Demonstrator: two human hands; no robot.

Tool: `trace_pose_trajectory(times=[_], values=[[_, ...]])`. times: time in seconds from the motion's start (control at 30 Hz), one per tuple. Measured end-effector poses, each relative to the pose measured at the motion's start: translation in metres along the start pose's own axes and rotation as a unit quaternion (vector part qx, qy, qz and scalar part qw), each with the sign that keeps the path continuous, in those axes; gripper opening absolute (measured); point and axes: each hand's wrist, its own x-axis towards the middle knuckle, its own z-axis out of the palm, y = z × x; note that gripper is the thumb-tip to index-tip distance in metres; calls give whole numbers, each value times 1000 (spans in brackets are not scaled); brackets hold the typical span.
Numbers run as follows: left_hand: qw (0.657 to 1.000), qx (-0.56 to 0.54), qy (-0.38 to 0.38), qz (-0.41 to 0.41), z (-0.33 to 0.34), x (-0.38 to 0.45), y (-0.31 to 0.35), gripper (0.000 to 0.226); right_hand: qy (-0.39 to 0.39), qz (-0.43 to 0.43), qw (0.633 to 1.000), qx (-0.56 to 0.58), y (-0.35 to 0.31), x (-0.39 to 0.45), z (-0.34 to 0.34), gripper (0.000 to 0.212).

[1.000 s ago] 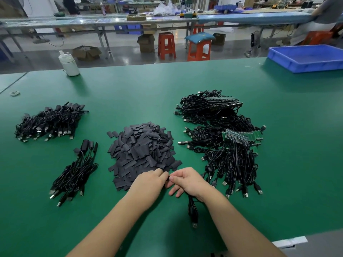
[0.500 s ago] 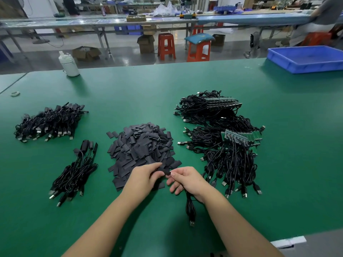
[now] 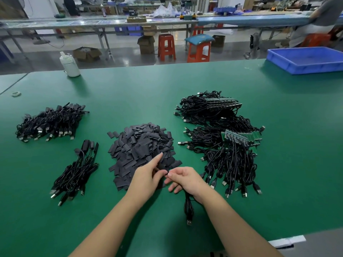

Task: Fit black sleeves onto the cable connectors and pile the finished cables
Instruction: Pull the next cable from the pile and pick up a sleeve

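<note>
Since the earlier frame, the left hand (image 3: 146, 178) had reached a little farther into the sleeves (image 3: 142, 148), its forefinger now stretched out over the pile while thumb and other fingers curled on a sleeve at the near edge. The right hand (image 3: 185, 179) had hardly shifted; its fingers were closed round a cable (image 3: 188, 206), whose coil and plug hung out below the wrist toward the near edge, and its thumb tip met the left hand's fingers.

All of it lay on a green table (image 3: 278, 164). Unfinished cables (image 3: 222, 145) with small green boards lay heaped right of the sleeves. On the left were two piles of finished cables: a small pile (image 3: 76, 173) nearer, a bigger pile (image 3: 50, 123) farther off. A white bottle (image 3: 69, 64) stood at the far left edge, and a blue tray (image 3: 306, 59) sat at the far right. A small ring of tape (image 3: 16, 94) lay at the left edge.

Beyond the table ran a grey floor with red stools (image 3: 166, 46), cardboard boxes (image 3: 87, 53) and long benches (image 3: 167, 20). A seated person (image 3: 323, 17) showed at the far right.
</note>
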Motion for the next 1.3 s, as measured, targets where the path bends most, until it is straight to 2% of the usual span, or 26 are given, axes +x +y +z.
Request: trace_pose_trajectory(times=[0.07, 0.17, 0.23, 0.3, 0.37, 0.43, 0.5, 0.57, 0.6, 0.67, 0.8, 0.87, 0.93, 1.03, 1.13, 1.23, 1.3], values=[[998, -61, 14, -24, 0, -4, 1, 57, 18, -5, 997, 81, -2, 0, 3, 19], [981, -171, -26, -83, 0, -13, 7, 30, 39, -36, 966, 254, -13, 0, 12, 18], [971, -218, -63, -77, -1, -20, 14, 17, 49, -59, 927, 367, -23, 1, 20, 22], [958, -269, -53, -82, -4, -24, 19, 15, 58, -74, 893, 440, -32, 4, 29, 34], [951, -288, -17, -108, -10, -22, 23, 13, 65, -85, 880, 462, -40, 8, 38, 36], [961, -248, 7, -121, -17, -19, 21, 9, 89, -91, 915, 382, -46, 10, 46, 27], [975, -186, 36, -120, -26, -16, 14, 7, 131, -101, 969, 182, -54, 10, 45, 25], [988, -82, 79, -107, -43, -11, 1, 7, 157, -118, 979, -45, -63, 8, 33, 23], [989, -28, 99, -103, -54, -7, -7, 9, 172, -127, 966, -146, -67, 6, 23, 23], [984, 58, 129, -108, -81, 0, -27, 16, 226, -147, 916, -295, -75, 1, -2, 23], [950, 206, 169, -162, -131, 14, -81, 23, 374, -185, 784, -460, -89, -6, -70, 28], [929, 264, 144, -214, -146, 18, -105, 25, 397, -129, 732, -538, -94, -5, -106, 37], [910, 303, 111, -261, -152, 20, -122, 23, 384, -28, 724, -572, -96, -4, -136, 47], [895, 332, 104, -280, -152, 26, -132, 24, 348, 44, 769, -534, -93, -6, -161, 46], [885, 366, 141, -251, -144, 33, -129, 27, 344, 10, 788, -511, -91, -10, -171, 35], [904, 358, 181, -147, -124, 40, -110, 19, 339, -31, 796, -501, -95, -16, -173, 24], [924, 336, 166, -72, -103, 46, -82, 17, 315, -51, 802, -504, -102, -19, -171, 15]])
